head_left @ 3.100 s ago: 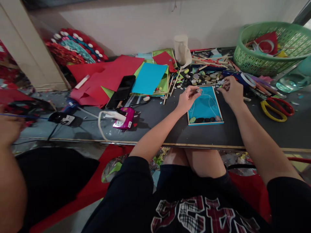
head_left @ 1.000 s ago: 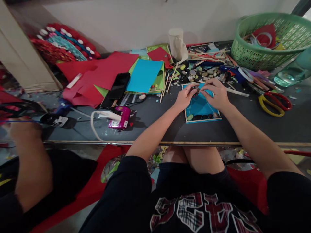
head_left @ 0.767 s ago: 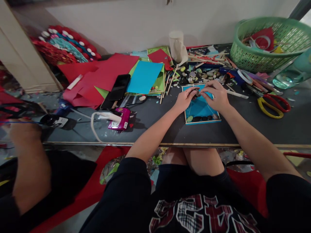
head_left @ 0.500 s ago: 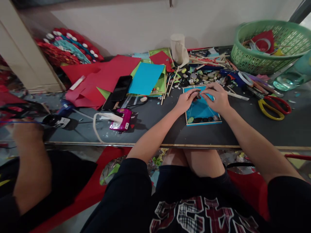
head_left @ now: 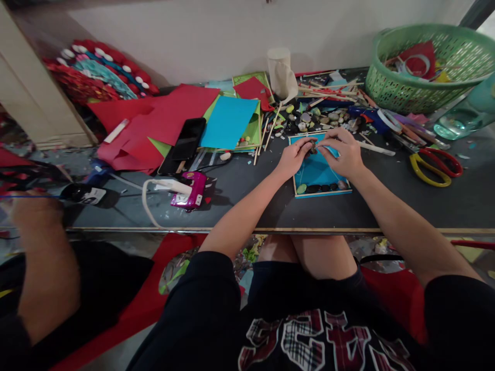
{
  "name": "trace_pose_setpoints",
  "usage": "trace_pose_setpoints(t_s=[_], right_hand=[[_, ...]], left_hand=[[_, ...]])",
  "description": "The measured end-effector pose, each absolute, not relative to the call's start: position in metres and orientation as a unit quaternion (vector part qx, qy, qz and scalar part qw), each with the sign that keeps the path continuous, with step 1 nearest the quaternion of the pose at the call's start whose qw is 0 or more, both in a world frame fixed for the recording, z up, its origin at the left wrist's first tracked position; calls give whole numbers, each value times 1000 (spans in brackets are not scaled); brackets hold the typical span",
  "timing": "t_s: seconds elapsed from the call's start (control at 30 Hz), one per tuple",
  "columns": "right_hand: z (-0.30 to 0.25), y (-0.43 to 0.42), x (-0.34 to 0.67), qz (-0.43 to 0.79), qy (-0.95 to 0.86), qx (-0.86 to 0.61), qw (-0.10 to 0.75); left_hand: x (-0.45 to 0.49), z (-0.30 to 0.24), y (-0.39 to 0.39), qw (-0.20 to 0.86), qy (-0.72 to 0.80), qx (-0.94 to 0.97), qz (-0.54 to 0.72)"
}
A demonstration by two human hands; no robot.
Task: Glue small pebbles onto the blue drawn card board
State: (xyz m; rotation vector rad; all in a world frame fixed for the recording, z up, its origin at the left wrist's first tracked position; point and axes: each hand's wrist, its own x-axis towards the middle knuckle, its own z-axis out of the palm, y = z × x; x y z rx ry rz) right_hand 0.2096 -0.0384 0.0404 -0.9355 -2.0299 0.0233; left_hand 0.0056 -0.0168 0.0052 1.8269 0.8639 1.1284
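Over a blue panel (head_left: 315, 172) edged with thin wooden sticks, my left hand (head_left: 291, 158) pinches a small dark pebble (head_left: 313, 149) between thumb and fingers. My right hand (head_left: 344, 154) is closed in a pinch right beside that pebble; whatever its fingertips hold is too small to make out. Along the panel's near edge lies a row of pebbles: a green one (head_left: 301, 189) at the left end, then several dark ones (head_left: 324, 188). My hands cover part of the panel's far half.
Loose pebbles (head_left: 332, 117) and sticks (head_left: 328, 91) lie behind the panel. Scissors (head_left: 431, 178), a green basket (head_left: 402, 95) and a glass of water (head_left: 450, 125) stand to the right. Leftward are coloured paper (head_left: 228, 123), a phone (head_left: 188, 139), a purple power adapter (head_left: 193, 190) and a co-worker's hand (head_left: 36, 208).
My view has shifted slightly, so the scene sits a little further left and up. Both hands keep their pinch over the panel, with the dark pebble still in my left fingers.
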Motion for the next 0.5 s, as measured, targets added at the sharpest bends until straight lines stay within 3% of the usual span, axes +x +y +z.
trace_pose_setpoints(t_s=[0.5], right_hand=[[36,-41,206,-75,-803,-419,416]], left_hand=[[4,3,-16,368,371,728,444]])
